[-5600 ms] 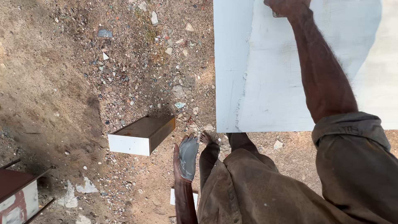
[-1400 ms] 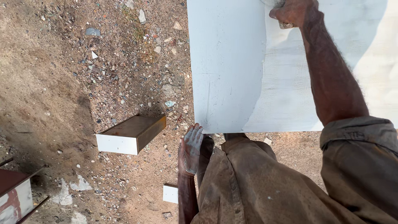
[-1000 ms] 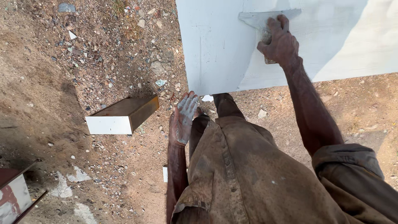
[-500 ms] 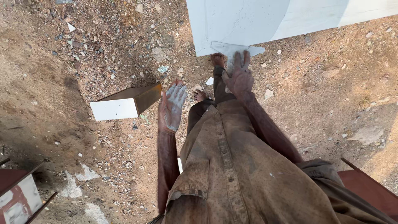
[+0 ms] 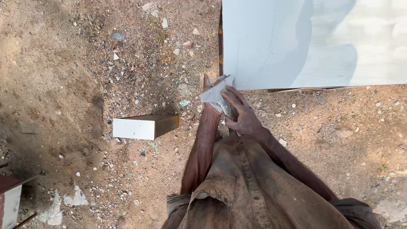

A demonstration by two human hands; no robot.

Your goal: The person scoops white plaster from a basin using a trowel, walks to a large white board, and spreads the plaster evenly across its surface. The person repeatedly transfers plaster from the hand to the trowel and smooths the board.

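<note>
A flat blade [image 5: 217,94] was clamped between the left hand [image 5: 210,98] and right hand [image 5: 241,116], best wiped steadily, near the white panel [image 5: 313,42].

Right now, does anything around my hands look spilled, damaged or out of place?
White splatter patches lie spilled on the dirt at lower left. Both hands, left hand and right hand, are smeared grey around the coated flat tool.
</note>
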